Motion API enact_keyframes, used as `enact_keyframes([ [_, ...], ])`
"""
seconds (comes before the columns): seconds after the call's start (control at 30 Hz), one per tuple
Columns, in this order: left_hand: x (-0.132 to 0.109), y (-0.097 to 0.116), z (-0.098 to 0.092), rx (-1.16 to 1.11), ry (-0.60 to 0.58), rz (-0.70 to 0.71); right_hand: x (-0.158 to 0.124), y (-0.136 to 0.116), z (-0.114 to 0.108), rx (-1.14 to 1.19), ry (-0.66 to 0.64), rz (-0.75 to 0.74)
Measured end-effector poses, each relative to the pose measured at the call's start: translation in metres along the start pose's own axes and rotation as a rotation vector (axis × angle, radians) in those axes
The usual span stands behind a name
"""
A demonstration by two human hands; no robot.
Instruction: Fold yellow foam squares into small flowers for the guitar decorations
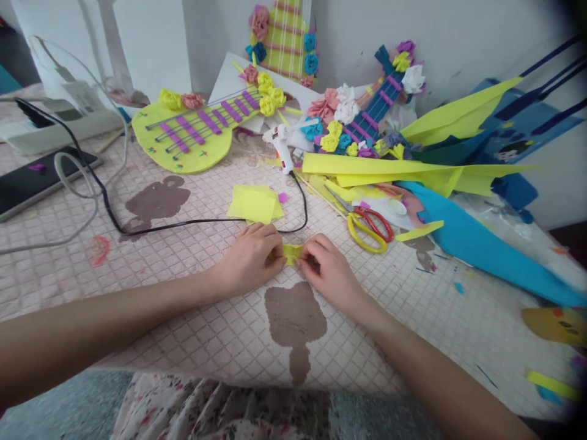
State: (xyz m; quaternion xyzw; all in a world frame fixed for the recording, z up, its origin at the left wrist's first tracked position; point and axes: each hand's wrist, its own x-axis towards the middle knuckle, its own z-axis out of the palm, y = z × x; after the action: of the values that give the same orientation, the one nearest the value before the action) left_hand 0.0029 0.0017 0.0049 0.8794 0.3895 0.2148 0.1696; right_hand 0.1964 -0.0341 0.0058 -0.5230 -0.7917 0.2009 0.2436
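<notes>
Between my two hands is a small piece of yellow paper (pixel 292 253), stretched low over the quilted cloth. My left hand (pixel 257 256) pinches its left end, and my right hand (pixel 328 266) pinches the other end. The fingers hide both ends of the piece. Just beyond my left hand lies a short stack of yellow paper squares (pixel 257 203), with a bit of purple paper at its right side. Scissors (pixel 367 226) with one red and one yellow handle rest to the right, beyond my right hand.
A white glue gun (pixel 282 150) stands behind the squares, its black cord (pixel 197 221) running left across the cloth. A yellow paper guitar (pixel 183 137) lies at back left. Rolled yellow paper (pixel 389 170) and blue paper (pixel 486 244) spread on the right. A phone (pixel 41 177) lies at far left.
</notes>
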Motion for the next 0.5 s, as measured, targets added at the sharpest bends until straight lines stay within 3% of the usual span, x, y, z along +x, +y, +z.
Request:
enact_keyframes([
  [0.5,-0.0007,0.0015,0.0003,0.025,-0.001,-0.009,0.001,-0.002,0.0009,-0.03,0.018,-0.005],
])
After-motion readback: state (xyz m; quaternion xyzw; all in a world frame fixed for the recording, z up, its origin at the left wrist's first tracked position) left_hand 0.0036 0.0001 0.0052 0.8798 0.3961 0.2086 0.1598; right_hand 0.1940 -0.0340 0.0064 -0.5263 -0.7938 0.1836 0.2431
